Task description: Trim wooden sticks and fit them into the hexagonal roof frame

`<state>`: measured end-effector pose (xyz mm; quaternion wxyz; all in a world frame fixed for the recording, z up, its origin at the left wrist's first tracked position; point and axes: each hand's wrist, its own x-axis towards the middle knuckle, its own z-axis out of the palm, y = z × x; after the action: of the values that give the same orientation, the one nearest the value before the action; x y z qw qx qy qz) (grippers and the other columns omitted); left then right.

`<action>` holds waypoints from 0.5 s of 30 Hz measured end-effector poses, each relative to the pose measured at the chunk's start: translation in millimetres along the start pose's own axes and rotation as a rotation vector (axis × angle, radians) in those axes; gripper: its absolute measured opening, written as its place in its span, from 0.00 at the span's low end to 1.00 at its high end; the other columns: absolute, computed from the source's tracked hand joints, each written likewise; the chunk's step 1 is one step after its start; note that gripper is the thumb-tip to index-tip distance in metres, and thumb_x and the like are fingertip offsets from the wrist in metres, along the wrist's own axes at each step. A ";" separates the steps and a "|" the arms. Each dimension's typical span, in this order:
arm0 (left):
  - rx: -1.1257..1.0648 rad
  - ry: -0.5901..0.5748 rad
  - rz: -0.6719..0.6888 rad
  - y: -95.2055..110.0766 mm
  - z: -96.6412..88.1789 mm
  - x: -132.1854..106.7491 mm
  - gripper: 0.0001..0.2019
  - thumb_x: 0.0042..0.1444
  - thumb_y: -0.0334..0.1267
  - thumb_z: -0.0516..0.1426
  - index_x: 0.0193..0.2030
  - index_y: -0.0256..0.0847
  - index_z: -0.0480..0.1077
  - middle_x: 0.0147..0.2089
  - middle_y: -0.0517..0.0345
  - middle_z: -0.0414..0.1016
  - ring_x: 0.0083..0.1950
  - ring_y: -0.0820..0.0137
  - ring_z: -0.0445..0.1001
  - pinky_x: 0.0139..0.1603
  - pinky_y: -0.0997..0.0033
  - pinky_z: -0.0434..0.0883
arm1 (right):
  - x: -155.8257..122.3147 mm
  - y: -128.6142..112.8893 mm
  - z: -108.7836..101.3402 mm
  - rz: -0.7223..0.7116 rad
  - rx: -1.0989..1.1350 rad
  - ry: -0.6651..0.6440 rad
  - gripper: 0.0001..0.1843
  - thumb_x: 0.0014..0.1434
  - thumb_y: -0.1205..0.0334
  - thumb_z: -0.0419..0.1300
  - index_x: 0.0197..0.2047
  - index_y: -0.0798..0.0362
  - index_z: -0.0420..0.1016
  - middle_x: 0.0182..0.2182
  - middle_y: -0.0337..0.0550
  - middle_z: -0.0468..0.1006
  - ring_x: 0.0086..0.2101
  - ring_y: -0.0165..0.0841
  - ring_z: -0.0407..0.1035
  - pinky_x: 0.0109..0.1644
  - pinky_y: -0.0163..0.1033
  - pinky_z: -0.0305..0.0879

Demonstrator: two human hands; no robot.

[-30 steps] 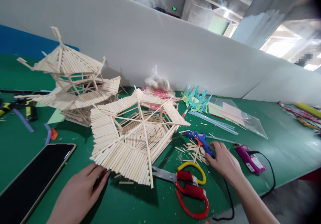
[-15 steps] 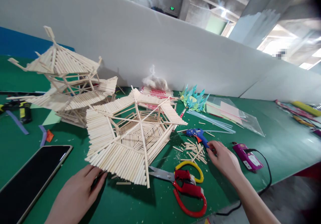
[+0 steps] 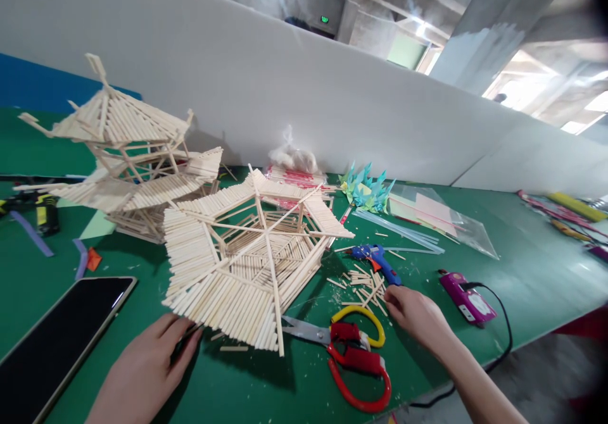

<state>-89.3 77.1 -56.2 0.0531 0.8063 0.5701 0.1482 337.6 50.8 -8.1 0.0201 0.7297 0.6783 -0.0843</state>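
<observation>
Pale wooden-stick hexagonal model [image 3: 266, 230], centre | judged light, stiff, fragile: grip lower frame [image 3: 304, 283], not eaves [image 3: 232, 313] | left hand [image 3: 145, 357], lower left, at near eave (grip hidden, cannot tell) | right hand [image 3: 414, 311], right of centre: fingers curled, hold unclear

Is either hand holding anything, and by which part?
Can't tell: left hand at the edge of the nearer stick model, right hand beside loose sticks.

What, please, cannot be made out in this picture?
Head view:
What the left hand holds: hidden by its fingers and the pale angular wooden-stick frame.
Whether the right hand pinches anything: its knuckles hide it.
Tips of the red-and-yellow metal scissors: behind the frame.
Near end of the black rectangular phone: cut off, bottom left.
</observation>
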 end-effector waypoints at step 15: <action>-0.013 0.046 -0.020 0.2 0.9 0.1 0.14 0.55 0.43 0.49 0.36 0.38 0.72 0.33 0.49 0.74 0.34 0.59 0.76 0.31 0.64 0.71 | 11.5 7.2 0.0 0.056 -0.056 0.079 0.09 0.56 0.67 0.49 0.35 0.52 0.71 0.31 0.44 0.77 0.32 0.36 0.71 0.31 0.34 0.57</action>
<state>-88.8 77.2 -57.0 0.0468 0.7965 0.5785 0.1697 345.5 61.6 -10.5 0.0161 0.7503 0.6599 -0.0360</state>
